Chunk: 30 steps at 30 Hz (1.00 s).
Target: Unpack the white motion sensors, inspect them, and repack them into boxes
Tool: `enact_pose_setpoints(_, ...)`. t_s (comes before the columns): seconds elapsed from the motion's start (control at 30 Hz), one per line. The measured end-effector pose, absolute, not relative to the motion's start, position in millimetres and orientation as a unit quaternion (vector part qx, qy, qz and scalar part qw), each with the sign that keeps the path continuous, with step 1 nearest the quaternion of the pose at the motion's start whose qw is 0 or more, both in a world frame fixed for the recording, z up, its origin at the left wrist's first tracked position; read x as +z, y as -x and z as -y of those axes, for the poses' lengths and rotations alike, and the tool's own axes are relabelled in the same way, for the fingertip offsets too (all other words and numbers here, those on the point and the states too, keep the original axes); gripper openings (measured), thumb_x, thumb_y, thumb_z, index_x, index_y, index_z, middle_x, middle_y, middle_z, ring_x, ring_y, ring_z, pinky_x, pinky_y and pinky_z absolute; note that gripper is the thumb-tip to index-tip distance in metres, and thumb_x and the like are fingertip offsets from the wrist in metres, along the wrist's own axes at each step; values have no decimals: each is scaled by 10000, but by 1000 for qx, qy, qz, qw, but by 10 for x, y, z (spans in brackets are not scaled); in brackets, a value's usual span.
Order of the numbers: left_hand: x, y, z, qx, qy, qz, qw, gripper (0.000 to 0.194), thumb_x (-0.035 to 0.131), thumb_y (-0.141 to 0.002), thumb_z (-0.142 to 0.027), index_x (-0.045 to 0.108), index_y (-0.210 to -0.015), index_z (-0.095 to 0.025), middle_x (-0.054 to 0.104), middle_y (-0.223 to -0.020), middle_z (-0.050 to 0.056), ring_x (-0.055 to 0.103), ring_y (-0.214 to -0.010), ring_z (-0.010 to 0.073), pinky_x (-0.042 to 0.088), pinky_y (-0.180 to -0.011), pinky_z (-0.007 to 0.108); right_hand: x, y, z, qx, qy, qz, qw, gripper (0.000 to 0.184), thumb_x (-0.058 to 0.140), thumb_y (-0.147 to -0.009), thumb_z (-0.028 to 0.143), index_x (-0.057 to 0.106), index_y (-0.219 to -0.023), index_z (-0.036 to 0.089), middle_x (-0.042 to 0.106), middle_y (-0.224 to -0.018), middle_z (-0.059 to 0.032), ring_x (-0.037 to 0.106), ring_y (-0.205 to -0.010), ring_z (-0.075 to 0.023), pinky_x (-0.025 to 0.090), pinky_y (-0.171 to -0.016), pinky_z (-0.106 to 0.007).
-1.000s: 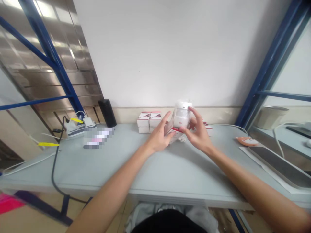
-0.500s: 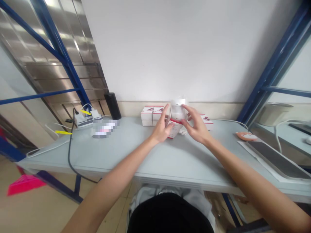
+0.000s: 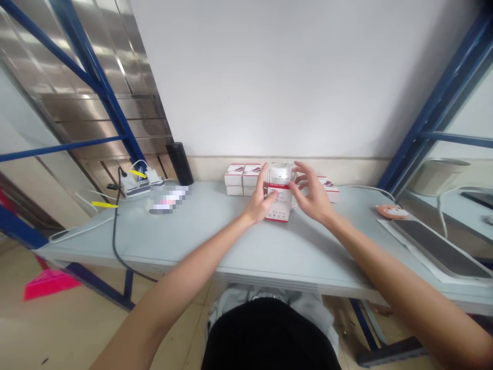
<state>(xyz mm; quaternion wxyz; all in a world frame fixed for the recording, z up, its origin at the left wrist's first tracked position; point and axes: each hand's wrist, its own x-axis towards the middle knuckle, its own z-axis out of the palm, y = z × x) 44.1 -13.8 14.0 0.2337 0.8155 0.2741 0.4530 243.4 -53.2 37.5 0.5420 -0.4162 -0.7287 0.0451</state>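
Note:
A white and red carton (image 3: 278,205) printed "DETECTOR" is upright above the middle of the table, its printed face toward me. From its top sticks out a white object in clear plastic wrap (image 3: 281,172), its lower part hidden inside. My left hand (image 3: 261,200) grips the carton's left side, with the thumb across the front. Beside the right edge is my right hand (image 3: 311,195), its fingers apart and curved; whether the thumb touches the carton I cannot tell. Behind my left hand stand several stacked white and red boxes (image 3: 234,176), and more boxes (image 3: 330,193) are partly hidden behind my right hand.
On the left of the grey table (image 3: 215,236) are a black cylinder (image 3: 179,163), a power strip (image 3: 144,186) with cables and a blurred-out item (image 3: 169,199). To the right lie an orange and white mouse (image 3: 392,211) and a dark flat device (image 3: 439,246).
The wrapped object has gone lower into the carton. The carton has turned upright, its face toward me. My right hand's fingers have come off the wrapped object.

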Motion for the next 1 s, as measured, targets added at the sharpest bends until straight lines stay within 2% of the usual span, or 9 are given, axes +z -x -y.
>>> enact_pose_setpoints(0.07, 158, -435, 155, 461, -800, -270, 274, 815, 460, -1077, -383, -65, -1698, -332, 612, -1490, 141, 682, -1263, 279, 542, -1082, 504, 376, -2451, 523, 40, 417, 737, 530, 573, 565, -1036, 450, 437, -1579, 315, 611, -1436, -105, 667, -1005, -253, 581, -899, -463)
enact_pose_setpoints(0.17, 199, -417, 181, 465, -792, -274, 287, 726, 497, -1043, -348, 122, -1664, -306, 667, -1378, 117, 696, -1180, 276, 559, -1041, 491, 385, -2466, 525, 30, 417, 750, 512, 460, 542, -1049, 453, 532, -1485, 304, 587, -1416, -112, 660, -1022, -253, 584, -880, -449)
enact_pose_setpoints(0.33, 313, -334, 195, 458, -821, -271, 206, 595, 517, -964, -314, 340, -1528, -243, 572, -1464, 135, 609, -1281, 287, 525, -1078, 463, 421, -2470, 550, 31, 406, 748, 524, 308, 521, -1062, 496, 637, -1252, 283, 548, -1345, -117, 654, -1045, -245, 585, -898, -431)
enact_pose_setpoints(0.47, 411, -267, 225, 432, -850, -266, 143, 416, 501, -986, -337, 475, -1388, -232, 578, -1418, 123, 570, -1309, 282, 464, -1144, 438, 470, -2483, 575, 44, 397, 758, 515, 311, 485, -1074, 549, 645, -1100, 283, 580, -1237, -102, 638, -1080, -260, 570, -933, -439)
enact_pose_setpoints(0.57, 443, -266, 255, 416, -857, -266, 144, 331, 398, -1064, -406, 524, -1322, -242, 616, -1356, 109, 592, -1244, 264, 477, -1102, 405, 497, -2488, 585, 49, 391, 767, 507, 320, 464, -1085, 545, 628, -1031, 276, 600, -1166, -89, 629, -1093, -261, 556, -942, -429)
enact_pose_setpoints(0.7, 386, -311, 228, 431, -850, -264, 146, 370, 347, -1110, -454, 541, -1325, -224, 639, -1352, 115, 607, -1256, 250, 486, -1099, 394, 481, -2487, 567, 59, 389, 771, 502, 326, 462, -1086, 547, 605, -992, 269, 625, -1082, -69, 640, -1010, -243, 553, -901, -408)
enact_pose_setpoints(0.8, 308, -338, 159, 455, -841, -254, 146, 453, 404, -1103, -486, 444, -1478, -236, 557, -1534, 130, 533, -1430, 268, 430, -1203, 427, 425, -2484, 536, 67, 396, 759, 513, 319, 490, -1070, 572, 589, -1162, 283, 657, -1178, -77, 656, -970, -240, 565, -859, -411)
enact_pose_setpoints(0.9, 273, -343, 110, 474, -840, -224, 138, 534, 419, -1106, -490, 337, -1582, -263, 450, -1658, 120, 442, -1537, 268, 351, -1284, 443, 376, -2483, 510, 79, 404, 739, 533, 432, 541, -1047, 587, 501, -1362, 294, 644, -1265, -91, 669, -943, -232, 578, -811, -401)
enact_pose_setpoints(1.0, 290, -341, 109, 472, -845, -212, 133, 528, 411, -1112, -489, 359, -1593, -277, 463, -1662, 110, 439, -1546, 273, 354, -1289, 460, 373, -2487, 508, 68, 408, 745, 523, 420, 523, -1053, 601, 566, -1337, 295, 661, -1258, -87, 671, -948, -233, 583, -783, -384)
